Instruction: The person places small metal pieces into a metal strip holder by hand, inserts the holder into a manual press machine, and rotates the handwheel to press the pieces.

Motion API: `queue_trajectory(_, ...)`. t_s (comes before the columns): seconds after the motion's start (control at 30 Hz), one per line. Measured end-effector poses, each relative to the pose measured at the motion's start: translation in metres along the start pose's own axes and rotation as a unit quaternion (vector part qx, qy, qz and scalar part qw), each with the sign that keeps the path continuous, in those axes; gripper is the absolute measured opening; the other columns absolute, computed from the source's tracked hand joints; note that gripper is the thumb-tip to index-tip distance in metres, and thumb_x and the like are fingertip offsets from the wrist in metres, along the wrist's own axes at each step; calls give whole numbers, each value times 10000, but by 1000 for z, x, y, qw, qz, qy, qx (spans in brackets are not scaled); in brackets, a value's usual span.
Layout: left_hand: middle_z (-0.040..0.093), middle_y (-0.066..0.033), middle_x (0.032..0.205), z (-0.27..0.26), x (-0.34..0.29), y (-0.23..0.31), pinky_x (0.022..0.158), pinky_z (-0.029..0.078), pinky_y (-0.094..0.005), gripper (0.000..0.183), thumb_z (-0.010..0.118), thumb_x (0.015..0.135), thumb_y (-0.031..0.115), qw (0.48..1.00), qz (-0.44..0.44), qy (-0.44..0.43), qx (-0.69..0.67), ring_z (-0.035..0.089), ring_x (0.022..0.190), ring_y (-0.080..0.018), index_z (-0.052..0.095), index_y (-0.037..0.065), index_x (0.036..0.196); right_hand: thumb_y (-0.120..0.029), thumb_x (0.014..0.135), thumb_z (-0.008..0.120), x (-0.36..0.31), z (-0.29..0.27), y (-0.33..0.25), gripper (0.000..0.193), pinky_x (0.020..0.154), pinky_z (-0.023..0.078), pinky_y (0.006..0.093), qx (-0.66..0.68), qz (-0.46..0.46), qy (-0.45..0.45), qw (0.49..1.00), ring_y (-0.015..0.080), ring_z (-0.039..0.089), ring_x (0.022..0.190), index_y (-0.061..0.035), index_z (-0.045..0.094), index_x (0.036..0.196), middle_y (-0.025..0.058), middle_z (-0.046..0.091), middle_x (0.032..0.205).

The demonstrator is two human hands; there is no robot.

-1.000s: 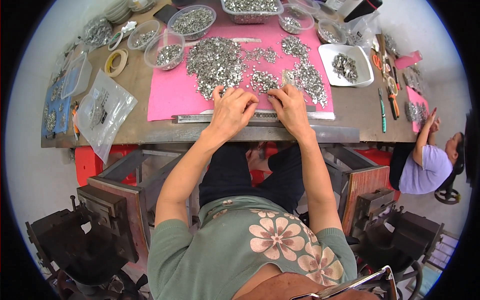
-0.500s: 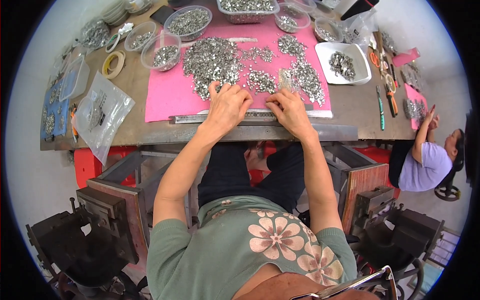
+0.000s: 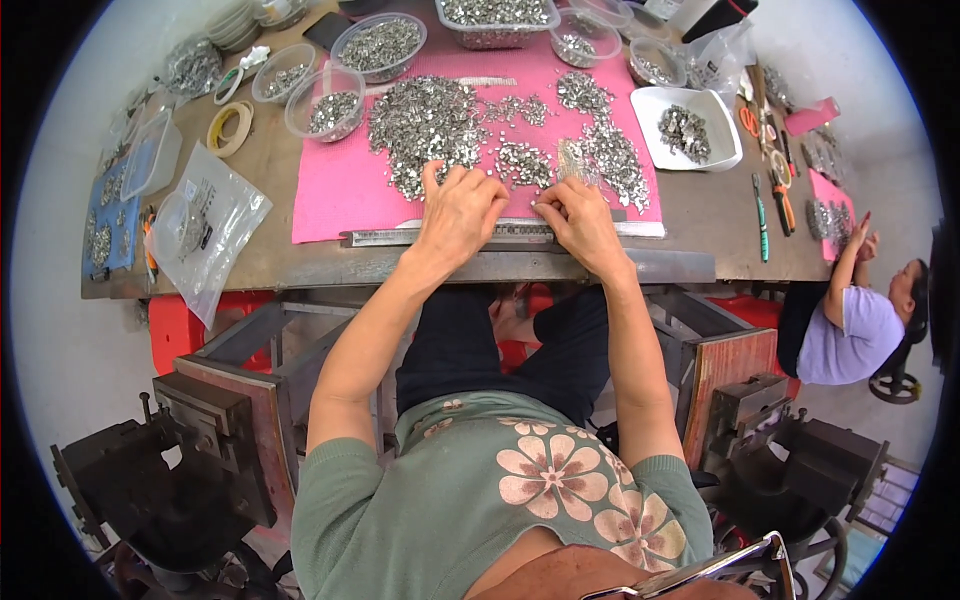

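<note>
Over the front of a pink ribbed mat (image 3: 325,195), my left hand (image 3: 458,208) is closed, thumb and fingertips pinched together. Opposite it, a small gap apart, my right hand (image 3: 582,222) pinches in the same way. Whatever lies between the fingertips is too small to make out. Just below both hands runs a narrow ruler-like metal strip (image 3: 385,238) along the table's front edge. Beyond my left hand spreads a large pile of small silvery metal pieces (image 3: 430,120). Smaller heaps (image 3: 522,163) lie between and beyond the hands, and another heap (image 3: 615,160) is past my right hand.
Clear tubs of metal pieces (image 3: 378,48) line the far side. A white tray (image 3: 735,150) stands right, near a green-handled tool (image 3: 763,220) and orange-handled pliers (image 3: 784,208). Left are a tape roll (image 3: 230,128) and a plastic bag (image 3: 235,215). A co-worker (image 3: 855,325) sits far right.
</note>
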State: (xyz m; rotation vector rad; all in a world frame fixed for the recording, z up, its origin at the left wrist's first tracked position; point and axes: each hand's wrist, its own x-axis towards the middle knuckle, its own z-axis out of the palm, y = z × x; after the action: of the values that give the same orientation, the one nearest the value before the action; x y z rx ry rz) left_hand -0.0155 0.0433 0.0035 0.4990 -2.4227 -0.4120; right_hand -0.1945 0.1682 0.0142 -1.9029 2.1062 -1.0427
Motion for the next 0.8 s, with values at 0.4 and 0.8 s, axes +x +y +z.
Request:
queue_trajectory(0.4, 601, -23, 837, 6, -21, 26, 1002, 350, -447, 97, 752, 840, 128, 996, 14, 34, -76, 590, 827, -208, 704, 98, 918, -56, 833, 737, -28, 6, -19, 130, 791, 423, 391, -9, -65, 51, 997, 280, 569, 877, -56, 657, 936, 79, 584, 888)
queue_trajectory(0.8, 608, -55, 876, 11, -27, 21, 893, 432, -415, 195, 770, 815, 182, 996, 16, 65, -50, 592, 861, -254, 690, 100, 972, -62, 838, 723, 6, 16, -4, 65, 674, 457, 438, -18, -19, 28, 999, 329, 605, 741, -43, 699, 895, 121, 608, 808)
